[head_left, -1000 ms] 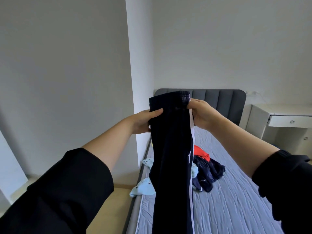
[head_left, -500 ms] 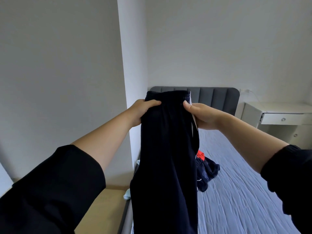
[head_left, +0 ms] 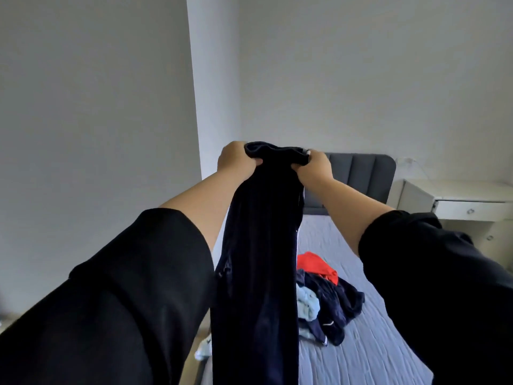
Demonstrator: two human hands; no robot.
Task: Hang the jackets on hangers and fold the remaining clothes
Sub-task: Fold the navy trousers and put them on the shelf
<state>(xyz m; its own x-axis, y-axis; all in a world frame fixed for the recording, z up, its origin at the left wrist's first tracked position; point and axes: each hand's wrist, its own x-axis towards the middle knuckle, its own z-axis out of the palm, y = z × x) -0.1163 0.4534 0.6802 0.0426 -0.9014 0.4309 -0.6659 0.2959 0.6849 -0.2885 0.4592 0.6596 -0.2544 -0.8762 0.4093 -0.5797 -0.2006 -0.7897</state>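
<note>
Up in front of the wall, a pair of dark navy trousers [head_left: 258,259] hangs lengthwise from both hands, its bunched waistband at the top. The left hand [head_left: 236,159] grips the waistband's left end, and its fingers [head_left: 255,161] are curled tight onto the cloth. The right hand [head_left: 315,166] grips the right end in the same way, fingers clamped round the fabric beside a small white tag. Both hands sit close together, with only the gathered waistband between them. The trousers drop straight down between the two black sleeves and run out of the bottom of the view (the leg ends cannot be seen).

Behind and to the right lies a bed [head_left: 374,343] with a grey-blue quilted cover and a dark grey padded headboard [head_left: 361,173]. On the cover, just right of the hanging trousers, sits a loose pile of clothes [head_left: 337,307]: a red garment [head_left: 316,265] at the far side, dark navy pieces in the middle, and a light blue garment [head_left: 306,301] at the near left. A white drawer unit [head_left: 458,195] stands beside the headboard against the wall.
</note>
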